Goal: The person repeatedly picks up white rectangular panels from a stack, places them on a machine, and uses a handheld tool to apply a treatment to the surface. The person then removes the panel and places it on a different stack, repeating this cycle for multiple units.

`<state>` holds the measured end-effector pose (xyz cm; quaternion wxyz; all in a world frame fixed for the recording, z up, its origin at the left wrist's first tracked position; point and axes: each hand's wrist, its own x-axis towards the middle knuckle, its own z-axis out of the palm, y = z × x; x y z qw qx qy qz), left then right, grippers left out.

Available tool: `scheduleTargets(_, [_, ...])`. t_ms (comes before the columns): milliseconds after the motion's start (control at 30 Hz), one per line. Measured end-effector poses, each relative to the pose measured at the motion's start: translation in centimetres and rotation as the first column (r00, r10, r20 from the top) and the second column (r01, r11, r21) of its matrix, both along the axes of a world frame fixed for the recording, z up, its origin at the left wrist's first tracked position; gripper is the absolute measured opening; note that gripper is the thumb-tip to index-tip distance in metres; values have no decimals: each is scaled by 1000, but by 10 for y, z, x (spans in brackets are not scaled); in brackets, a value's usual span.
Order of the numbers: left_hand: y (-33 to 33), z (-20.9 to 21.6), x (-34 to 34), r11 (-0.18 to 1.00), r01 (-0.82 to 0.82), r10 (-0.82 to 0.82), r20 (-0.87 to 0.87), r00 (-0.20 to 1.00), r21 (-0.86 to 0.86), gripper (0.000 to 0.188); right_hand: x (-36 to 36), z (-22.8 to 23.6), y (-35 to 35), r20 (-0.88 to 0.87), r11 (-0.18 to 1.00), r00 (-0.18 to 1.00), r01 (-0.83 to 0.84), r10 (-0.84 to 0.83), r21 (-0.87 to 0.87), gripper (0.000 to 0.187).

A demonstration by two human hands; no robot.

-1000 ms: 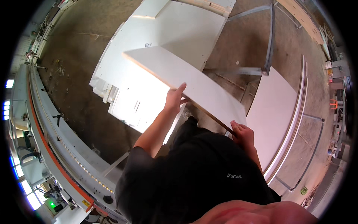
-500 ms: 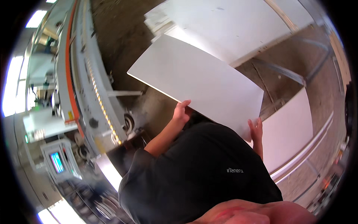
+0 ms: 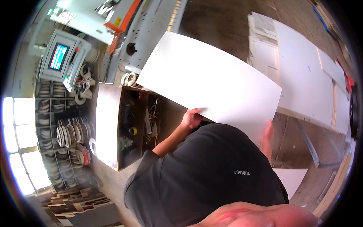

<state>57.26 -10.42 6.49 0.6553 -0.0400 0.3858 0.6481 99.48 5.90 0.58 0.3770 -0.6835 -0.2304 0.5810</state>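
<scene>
A large white rectangular panel is held out in front of my body, between both hands. My left hand grips its near long edge, thumb on top and fingers out of sight beneath. At the right short end, my right hand is closed against the edge, with part of its fingers hidden by the board. The panel's far left corner reaches the grey machine bed in the view; whether they touch I cannot tell.
On the left are a control box with a lit screen, a rack of edge-banding rolls and an open cabinet holding tools. Stacked white boards lie at the right on a metal frame. Wood offcuts are piled at lower left.
My body has turned left, so the machine and control box now sit nearer the panel and the board stack has shifted right. Both hands still hold the panel.
</scene>
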Motion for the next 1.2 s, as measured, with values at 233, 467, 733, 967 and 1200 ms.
scheduleTargets(233, [-71,-46,-201,975,-217,223,126,967,-56,29,-235,12,-3,135,961,965,-241,223,136,46])
scheduleTargets(467, [-100,-55,-349,942,-301,320,124,939,-148,32,-424,16,-11,71,943,953,-301,294,141,46])
scheduleTargets(733, [-143,-28,-492,813,352,-565,-482,669,-465,38,-482,-32,32,116,913,915,-398,387,91,50])
scheduleTargets(967, [-244,-19,-787,470,-882,209,-969,131,-18,28,-462,-15,36,10,831,831,-557,557,-8,58])
scheduleTargets(1200, [-308,-40,-975,257,-966,9,-1000,-28,30,42,-460,-8,31,306,765,702,-600,643,-234,56])
